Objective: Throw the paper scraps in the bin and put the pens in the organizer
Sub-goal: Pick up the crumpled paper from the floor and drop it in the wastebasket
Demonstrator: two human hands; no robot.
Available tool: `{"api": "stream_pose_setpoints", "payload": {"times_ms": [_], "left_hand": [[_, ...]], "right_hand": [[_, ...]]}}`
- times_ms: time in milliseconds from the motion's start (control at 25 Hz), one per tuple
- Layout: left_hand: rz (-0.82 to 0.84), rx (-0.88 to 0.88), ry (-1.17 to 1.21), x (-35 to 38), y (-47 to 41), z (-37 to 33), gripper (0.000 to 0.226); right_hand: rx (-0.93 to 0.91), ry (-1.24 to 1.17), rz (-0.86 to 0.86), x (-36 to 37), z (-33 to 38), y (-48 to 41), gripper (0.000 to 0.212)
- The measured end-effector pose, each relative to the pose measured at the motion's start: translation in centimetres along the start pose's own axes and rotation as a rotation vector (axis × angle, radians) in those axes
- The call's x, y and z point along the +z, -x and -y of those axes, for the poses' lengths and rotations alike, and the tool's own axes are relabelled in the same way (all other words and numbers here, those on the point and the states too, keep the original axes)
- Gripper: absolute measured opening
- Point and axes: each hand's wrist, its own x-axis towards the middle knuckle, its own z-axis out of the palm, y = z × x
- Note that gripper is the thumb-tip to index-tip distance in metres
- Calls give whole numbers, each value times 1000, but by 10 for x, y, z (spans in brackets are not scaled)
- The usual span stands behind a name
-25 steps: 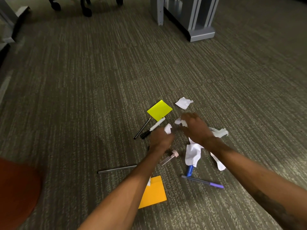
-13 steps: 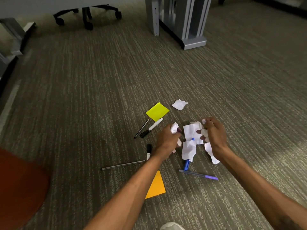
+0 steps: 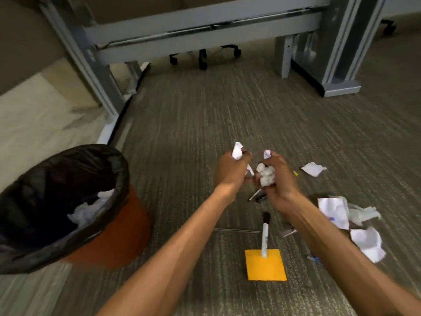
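**Paper scraps gathered above office carpet**

Nearest the camera, an orange sticky note is seen flat on the carpet, with the tip of a white marker resting on its far edge. A thin grey pen is laid just beyond, to the left. Loose white scraps are scattered to the right. At the left, a bin lined with a black bag is shown, white paper already inside. Above the floor, the left hand is closed around a scrap, a white corner left protruding. Beside it, a crumpled paper ball is clutched in the right hand. A single scrap lies further right. Grey desk legs are visible behind.
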Motion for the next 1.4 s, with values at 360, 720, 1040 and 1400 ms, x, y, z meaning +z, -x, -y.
{"api": "stream_pose_setpoints", "payload": {"times_ms": [360, 720, 1040, 1400], "left_hand": [[-606, 64, -31, -213, 30, -83, 35], [-925, -107, -10, -327, 54, -48, 63], [-959, -138, -140, -322, 55, -35, 50], [-750, 366, -689, -202, 44, -38, 20]], "right_hand": [[56, 52, 460, 201, -50, 50, 26], [-105, 374, 633, 291, -130, 86, 52], [-99, 375, 731, 251, -124, 74, 35], [-335, 623, 507, 106, -65, 62, 9]]}}
